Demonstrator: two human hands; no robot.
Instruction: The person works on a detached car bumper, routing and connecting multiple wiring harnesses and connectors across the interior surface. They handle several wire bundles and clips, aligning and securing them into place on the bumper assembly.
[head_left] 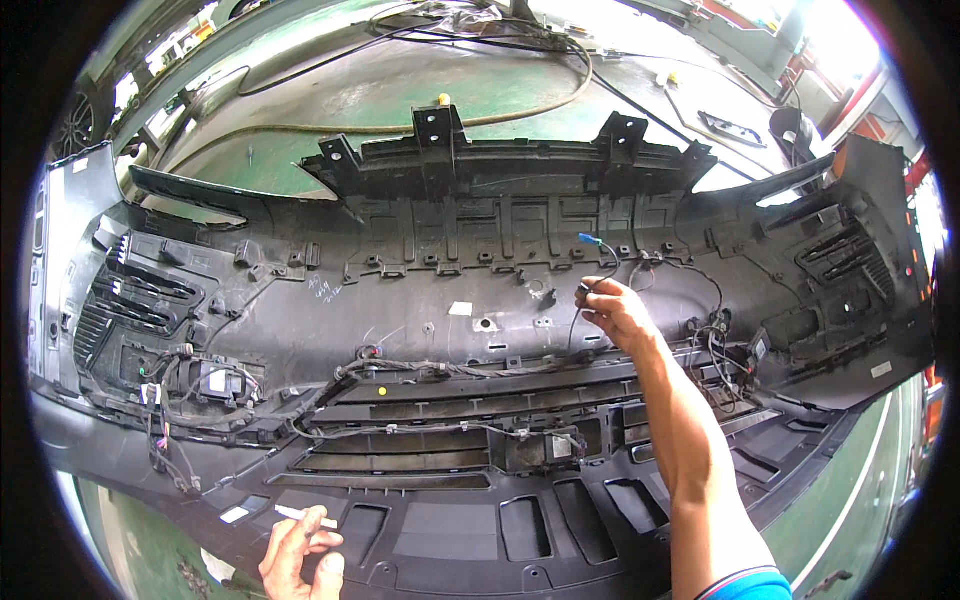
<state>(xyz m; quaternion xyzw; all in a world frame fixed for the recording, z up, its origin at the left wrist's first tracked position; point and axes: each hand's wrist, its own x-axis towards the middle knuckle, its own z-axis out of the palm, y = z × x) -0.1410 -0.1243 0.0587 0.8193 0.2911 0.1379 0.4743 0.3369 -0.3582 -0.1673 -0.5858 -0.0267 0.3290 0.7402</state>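
A large black car bumper cover point(400, 330) lies with its inner side up before me. My right hand point(615, 312) is above its middle, fingers pinched on a thin black cable point(573, 325). The cable runs down towards the wiring harness point(450, 370); a blue connector point(590, 239) shows just beyond my fingers, probably at the end of the same lead. At the lower left, my left hand point(300, 560) has a slim white stick point(290, 512) between its fingers, over the bumper's near edge. Whether the stick is a cigarette or something else, I cannot make out.
Bundled wires and a module point(222, 382) sit at the bumper's left; another cluster of wires point(722, 345) is at the right. A long hose point(400, 128) curves over the green floor point(300, 165) behind. A wheel point(78, 122) stands at far left.
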